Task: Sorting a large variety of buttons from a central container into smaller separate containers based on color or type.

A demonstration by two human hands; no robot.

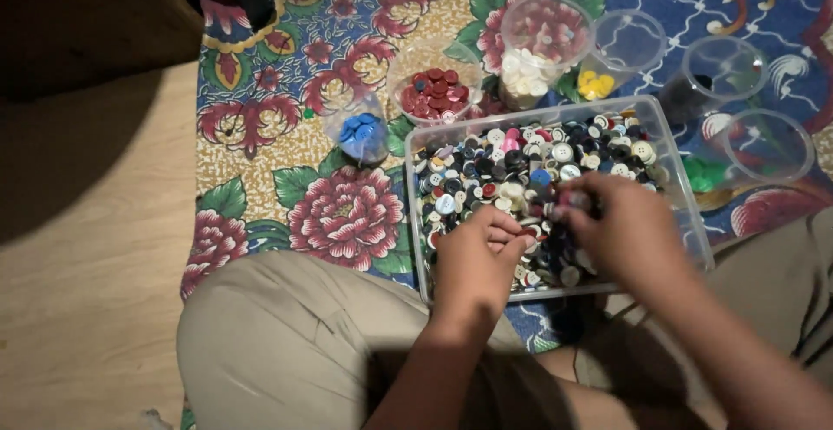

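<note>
A clear plastic tub [681, 189] holds a heap of mixed buttons [521, 170] in many colours. My left hand [477, 265] rests curled on the buttons at the tub's near side; whether it holds any is hidden. My right hand [620, 230] is over the middle of the heap with its fingertips pinched on what looks like a small pinkish button, blurred.
Clear cups lie tilted beyond the tub: blue buttons [360, 131], red buttons [434, 91], white buttons [529, 70], yellow buttons [597, 83], dark buttons [685, 96], green buttons [705, 172]. All sit on a flowered cloth [347, 213]. Wooden floor [87, 265] lies to the left, my knees below.
</note>
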